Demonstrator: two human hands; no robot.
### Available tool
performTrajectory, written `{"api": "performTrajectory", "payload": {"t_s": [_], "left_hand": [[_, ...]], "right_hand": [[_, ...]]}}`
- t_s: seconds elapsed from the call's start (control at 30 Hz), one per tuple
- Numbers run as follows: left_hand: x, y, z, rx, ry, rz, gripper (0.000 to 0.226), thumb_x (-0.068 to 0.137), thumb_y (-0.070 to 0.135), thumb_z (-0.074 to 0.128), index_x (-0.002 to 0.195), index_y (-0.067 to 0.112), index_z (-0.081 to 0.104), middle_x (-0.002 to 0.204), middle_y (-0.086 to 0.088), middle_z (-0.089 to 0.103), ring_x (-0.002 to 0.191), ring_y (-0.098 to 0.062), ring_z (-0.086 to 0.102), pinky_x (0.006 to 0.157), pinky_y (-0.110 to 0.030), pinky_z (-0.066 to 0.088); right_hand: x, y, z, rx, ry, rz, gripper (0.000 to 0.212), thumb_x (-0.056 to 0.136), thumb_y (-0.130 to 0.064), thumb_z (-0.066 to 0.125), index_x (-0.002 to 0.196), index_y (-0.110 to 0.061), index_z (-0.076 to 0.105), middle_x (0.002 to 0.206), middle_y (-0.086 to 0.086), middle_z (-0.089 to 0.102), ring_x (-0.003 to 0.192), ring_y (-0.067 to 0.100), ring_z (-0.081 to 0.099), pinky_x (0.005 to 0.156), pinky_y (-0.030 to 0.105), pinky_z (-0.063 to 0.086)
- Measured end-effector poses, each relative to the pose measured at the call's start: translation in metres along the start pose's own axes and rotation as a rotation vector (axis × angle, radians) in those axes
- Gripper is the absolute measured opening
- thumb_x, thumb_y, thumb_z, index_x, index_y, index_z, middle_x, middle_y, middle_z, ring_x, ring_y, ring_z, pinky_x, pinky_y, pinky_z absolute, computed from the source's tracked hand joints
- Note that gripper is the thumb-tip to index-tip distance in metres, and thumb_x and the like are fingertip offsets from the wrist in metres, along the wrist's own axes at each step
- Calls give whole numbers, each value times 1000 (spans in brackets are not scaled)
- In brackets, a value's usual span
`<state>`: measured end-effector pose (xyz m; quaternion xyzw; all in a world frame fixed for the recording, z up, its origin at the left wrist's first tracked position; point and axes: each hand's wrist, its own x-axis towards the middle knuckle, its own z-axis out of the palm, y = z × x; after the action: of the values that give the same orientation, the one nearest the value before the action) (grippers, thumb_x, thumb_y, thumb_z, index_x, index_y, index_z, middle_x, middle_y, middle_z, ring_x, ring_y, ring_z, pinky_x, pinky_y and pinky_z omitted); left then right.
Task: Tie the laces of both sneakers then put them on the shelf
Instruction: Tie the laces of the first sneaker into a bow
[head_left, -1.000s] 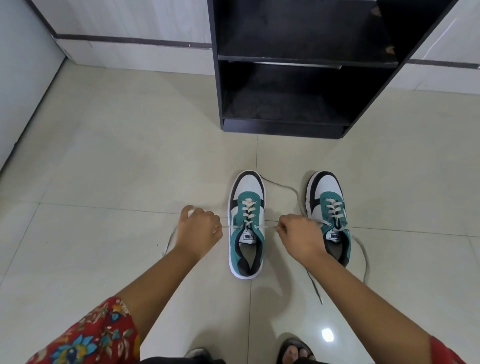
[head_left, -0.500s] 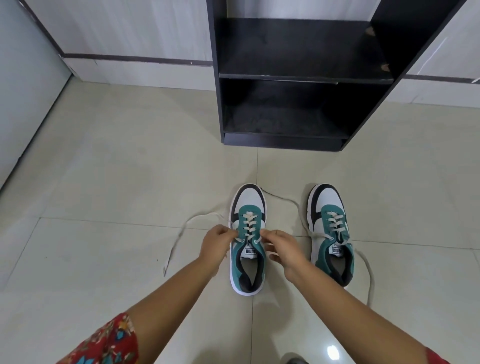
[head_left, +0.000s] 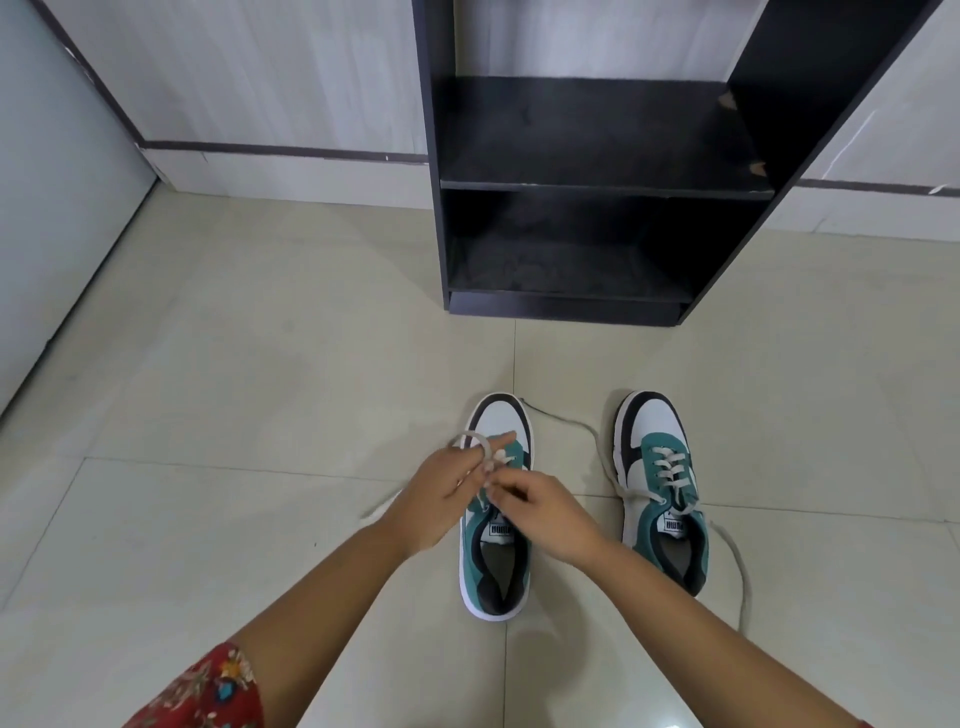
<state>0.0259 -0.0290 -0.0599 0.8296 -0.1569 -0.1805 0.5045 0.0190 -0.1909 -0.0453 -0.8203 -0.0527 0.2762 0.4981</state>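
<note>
Two white, black and teal sneakers stand on the tiled floor, toes toward the shelf. Over the left sneaker (head_left: 501, 415) my left hand (head_left: 441, 493) pinches a loop of its grey lace (head_left: 475, 439), raised above the toe. My right hand (head_left: 550, 512) grips the other lace end just beside it, over the tongue. The right sneaker (head_left: 660, 483) stands apart to the right, its laces (head_left: 740, 571) loose on the floor. A black shelf unit (head_left: 597, 189) stands ahead with two bare boards.
Pale floor tiles (head_left: 260, 389) spread all round the shoes. A white wall with a dark stripe (head_left: 285, 150) runs behind the shelf. A pale panel (head_left: 52, 208) closes the left side.
My hands came together from a wide sideways pull on the lace ends. The left one now holds up a loop. The view tilted up, showing more of the shelf.
</note>
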Motion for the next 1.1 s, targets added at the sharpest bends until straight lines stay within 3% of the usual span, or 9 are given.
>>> {"api": "performTrajectory", "payload": {"t_s": [0.07,0.17,0.3,0.4,0.5,0.6,0.77,0.93,1.1], "left_hand": [[1,-8,-7,388,33,71,33,98,30,28,102,19,58,94,8,66,87,-14,59,102,-36,40],[1,-11,-13,606,165,109,43,96,33,27,84,12,62,70,1,61,69,-13,53,111,-32,32],[1,1,-14,545,247,-28,39,95,32,37,62,14,47,53,0,46,54,-22,48,66,-29,46],[4,5,-16,499,148,-266,29,94,25,37,67,17,42,57,0,48,61,-26,51,54,-30,32],[7,8,-21,501,-14,-396,23,93,27,37,79,16,50,72,0,54,69,-21,50,54,-28,31],[12,16,-23,462,-223,-429,29,90,23,38,63,14,44,63,0,42,64,-18,42,52,-26,27],[11,29,-23,514,-309,-350,40,89,21,40,50,20,34,55,2,36,53,-11,34,51,-26,26],[5,26,-22,607,-212,-191,30,88,22,41,59,21,47,52,2,40,51,-13,38,55,-27,28],[-2,21,-32,380,24,-206,29,89,42,51,62,34,60,47,6,44,47,-7,41,51,-25,30]], "right_hand": [[-3,2,-1,-42,-19,-13,20,93,-23,49,87,-29,68,75,-3,65,68,17,56,71,33,46],[-10,5,-3,-27,96,-29,22,89,-22,53,93,-41,64,78,0,68,70,19,60,72,34,49],[-20,9,0,-33,172,-97,2,85,-20,60,84,-22,59,78,-6,63,70,8,56,70,27,47],[-21,15,8,-116,225,-134,16,88,-20,58,99,-23,68,87,-15,55,84,9,56,78,23,48],[-20,23,20,-261,246,-169,37,93,-15,48,129,-25,55,95,-11,47,94,15,54,85,25,48],[-20,25,29,-347,272,-226,44,94,-15,43,137,-25,46,100,-6,49,96,15,51,86,24,46],[-16,29,31,-236,327,-227,39,92,-20,44,129,-25,55,100,1,60,93,18,57,80,26,50],[-6,22,19,-270,368,-159,15,89,-26,59,100,-24,69,97,-3,67,80,12,57,73,32,51],[-9,20,2,-249,424,-160,4,80,-23,66,78,-21,68,120,-8,54,108,10,50,90,26,41]]}}
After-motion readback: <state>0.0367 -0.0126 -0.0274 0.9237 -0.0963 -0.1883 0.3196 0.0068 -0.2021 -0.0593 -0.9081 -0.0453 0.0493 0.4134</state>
